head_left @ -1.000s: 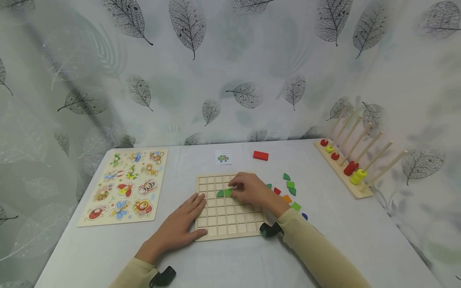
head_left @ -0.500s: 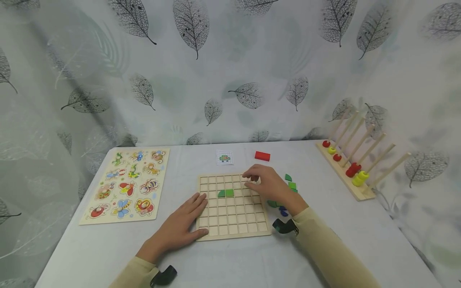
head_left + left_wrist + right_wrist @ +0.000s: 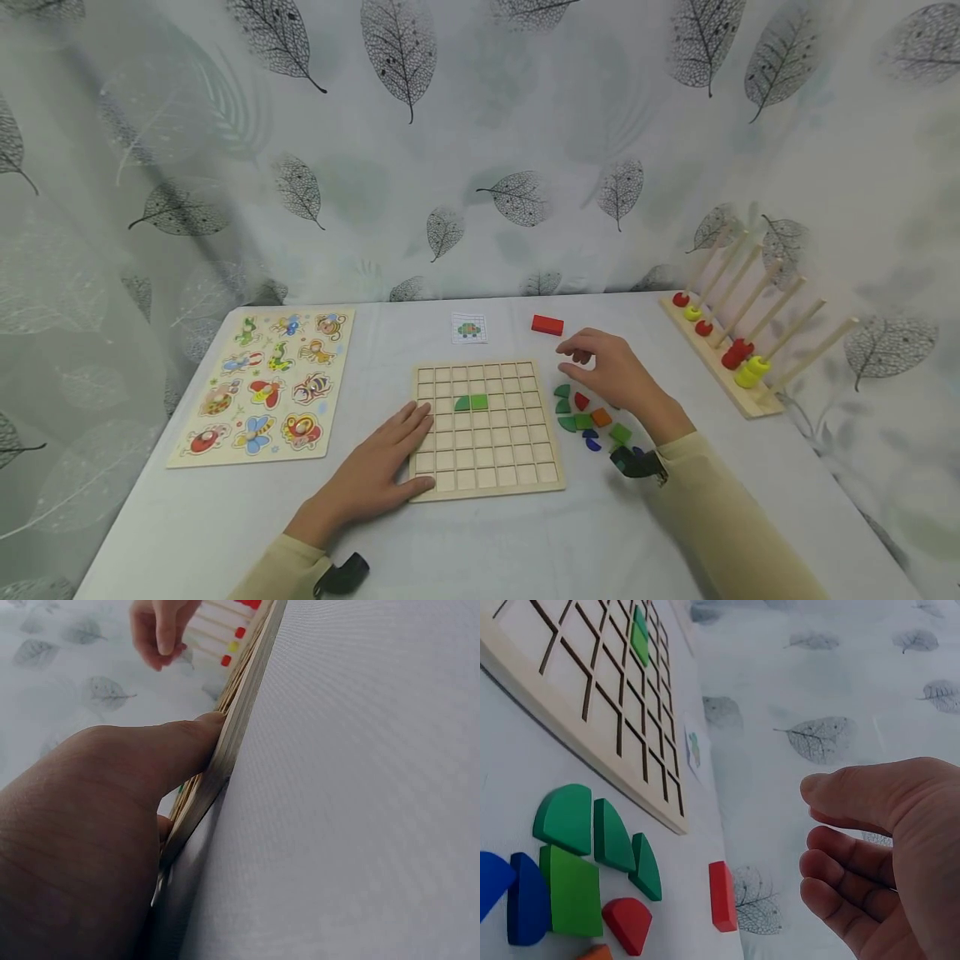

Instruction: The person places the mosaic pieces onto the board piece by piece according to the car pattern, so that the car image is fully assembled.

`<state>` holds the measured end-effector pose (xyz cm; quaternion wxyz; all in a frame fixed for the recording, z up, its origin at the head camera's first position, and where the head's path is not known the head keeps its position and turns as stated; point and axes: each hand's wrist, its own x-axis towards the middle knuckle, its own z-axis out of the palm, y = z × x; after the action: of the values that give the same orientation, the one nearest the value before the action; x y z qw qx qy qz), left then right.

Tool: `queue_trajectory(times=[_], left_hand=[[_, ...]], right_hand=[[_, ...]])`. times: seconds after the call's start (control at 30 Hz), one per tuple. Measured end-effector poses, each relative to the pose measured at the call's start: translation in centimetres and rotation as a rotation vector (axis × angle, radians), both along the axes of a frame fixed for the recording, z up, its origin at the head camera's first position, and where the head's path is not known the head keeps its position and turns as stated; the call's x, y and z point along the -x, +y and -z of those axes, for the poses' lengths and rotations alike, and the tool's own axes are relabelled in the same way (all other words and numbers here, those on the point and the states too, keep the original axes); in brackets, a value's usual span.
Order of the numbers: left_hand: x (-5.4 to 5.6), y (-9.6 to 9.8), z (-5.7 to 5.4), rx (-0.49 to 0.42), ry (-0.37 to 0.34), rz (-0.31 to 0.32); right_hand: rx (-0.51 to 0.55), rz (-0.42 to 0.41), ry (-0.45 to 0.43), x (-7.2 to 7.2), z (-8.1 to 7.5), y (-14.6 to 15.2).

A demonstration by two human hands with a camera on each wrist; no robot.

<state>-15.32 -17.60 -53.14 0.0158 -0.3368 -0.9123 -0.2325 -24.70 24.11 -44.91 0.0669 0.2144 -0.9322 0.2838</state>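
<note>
My left hand (image 3: 375, 462) rests along the left edge of a wooden grid board (image 3: 486, 458), its fingers spread and thumb on the near corner. Side by side in the grid sit a dark green quarter-circle piece (image 3: 462, 404) and a light green square piece (image 3: 479, 402). My right hand (image 3: 618, 371) hovers off the board's right side, thumb and fingers apart and loosely bent, with nothing between them. Below it lie loose pieces: green quarter-circles (image 3: 564, 819), a green square (image 3: 571, 892), a red piece (image 3: 627, 924), an orange square (image 3: 601, 417) and blue pieces (image 3: 527, 900).
Behind the board lie a small picture card (image 3: 469, 328) and a red block (image 3: 547, 325). An insect puzzle board (image 3: 334, 417) is at the left. On the right stands a peg rack (image 3: 753, 404) with red and yellow beads. A leaf-patterned curtain (image 3: 480, 125) hangs behind.
My right hand has let go of the green square on the grid and moved right, over the loose pieces. My left hand stays on the board's edge.
</note>
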Motion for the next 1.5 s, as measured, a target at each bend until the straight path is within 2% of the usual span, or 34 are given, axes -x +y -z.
queue_trajectory(times=[0.3, 0.87, 1.37, 1.5], left_hand=[[0.1, 0.0, 0.0, -0.010, 0.008, 0.006], [0.0, 0.1, -0.1, -0.016, -0.002, 0.005], [0.1, 0.0, 0.3, -0.010, 0.015, 0.006], [0.1, -0.1, 0.6, -0.019, 0.024, 0.003]], right_hand=[[-0.011, 0.066, -0.017, -0.2, -0.4, 1.7], [-0.015, 0.153, -0.026, 0.0, -0.1, 4.7], [-0.012, 0.180, -0.052, 0.3, 1.1, 6.3], [-0.004, 0.195, -0.084, 0.5, 1.7, 6.6]])
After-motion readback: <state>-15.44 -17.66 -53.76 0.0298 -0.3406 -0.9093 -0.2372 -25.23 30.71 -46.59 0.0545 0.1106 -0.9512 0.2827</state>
